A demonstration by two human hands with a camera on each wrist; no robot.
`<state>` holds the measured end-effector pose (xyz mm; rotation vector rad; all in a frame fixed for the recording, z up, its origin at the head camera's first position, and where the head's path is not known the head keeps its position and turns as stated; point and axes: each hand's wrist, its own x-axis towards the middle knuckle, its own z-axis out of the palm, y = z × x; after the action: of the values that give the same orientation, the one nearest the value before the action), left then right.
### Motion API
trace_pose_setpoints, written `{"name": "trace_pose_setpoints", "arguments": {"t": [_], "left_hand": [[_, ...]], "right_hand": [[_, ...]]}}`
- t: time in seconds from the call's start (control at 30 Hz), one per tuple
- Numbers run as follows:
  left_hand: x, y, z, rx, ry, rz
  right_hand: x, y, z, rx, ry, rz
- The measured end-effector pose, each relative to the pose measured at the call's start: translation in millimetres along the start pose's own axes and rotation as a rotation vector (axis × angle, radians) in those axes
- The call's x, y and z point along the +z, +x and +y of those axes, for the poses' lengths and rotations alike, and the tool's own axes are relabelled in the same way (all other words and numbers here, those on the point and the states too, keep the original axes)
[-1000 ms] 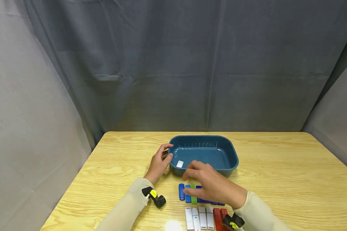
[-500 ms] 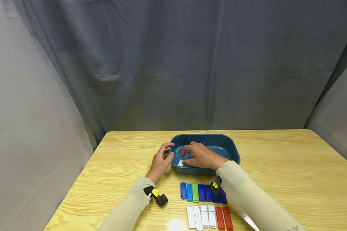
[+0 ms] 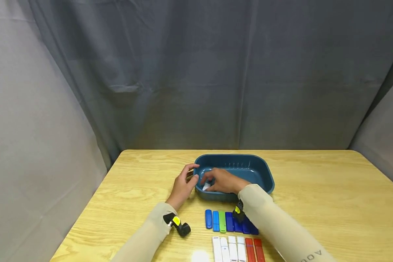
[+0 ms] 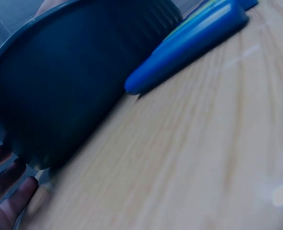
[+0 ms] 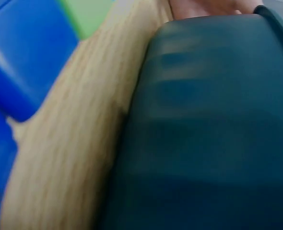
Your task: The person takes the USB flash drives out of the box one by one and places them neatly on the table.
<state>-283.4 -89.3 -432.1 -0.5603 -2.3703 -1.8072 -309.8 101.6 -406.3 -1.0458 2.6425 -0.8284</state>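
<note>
In the head view my right hand [image 3: 225, 180] reaches into a dark teal basin [image 3: 250, 174], its thumb and forefinger pinching a white USB stick [image 3: 206, 186] in the near left corner. Part of the stick is hidden by the fingers. My left hand [image 3: 182, 185] rests at the basin's left end, thumb and forefinger at the rim and apart from each other. The left wrist view shows relaxed, spread fingers [image 4: 17, 194] beside the outer wall of the basin [image 4: 69, 81]. From the right wrist, only the basin's outside wall [image 5: 213, 110] fills the view.
In front of the basin lies a row of blue USB sticks [image 3: 208, 219] with a green one [image 3: 222, 222]. Nearer the table's front are white USB sticks [image 3: 224, 249] and two red ones [image 3: 259, 250]. The wooden table [image 3: 324, 196] backs onto a grey curtain [image 3: 190, 91].
My right hand has moved from over the blue row into the basin and its fingers have closed on the white USB stick, which now sits tilted. The left hand stays at the rim.
</note>
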Motion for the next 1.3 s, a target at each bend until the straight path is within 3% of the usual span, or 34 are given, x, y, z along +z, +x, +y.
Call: {"name": "trace_pose_setpoints", "arguments": {"t": [0.4,0.7,0.93,1.3], "left_hand": [[-5.4,-3.4,-0.7,-0.003,0.004,0.0],[-2.5,3.5,7.5,0.022,0.009,0.005],[5.4,15.2,-27.2,0.019,0.031,0.021],[9.1,11.8,-23.9,0.018,0.023,0.023]], "right_hand": [[6,6.3,3,-0.03,-0.032,-0.007],[-4,6.6,1,0.067,-0.044,0.027],[-8,1.7,-1,0.108,-0.115,0.045],[-9,-3.5,-2,0.13,-0.139,0.032]]}}
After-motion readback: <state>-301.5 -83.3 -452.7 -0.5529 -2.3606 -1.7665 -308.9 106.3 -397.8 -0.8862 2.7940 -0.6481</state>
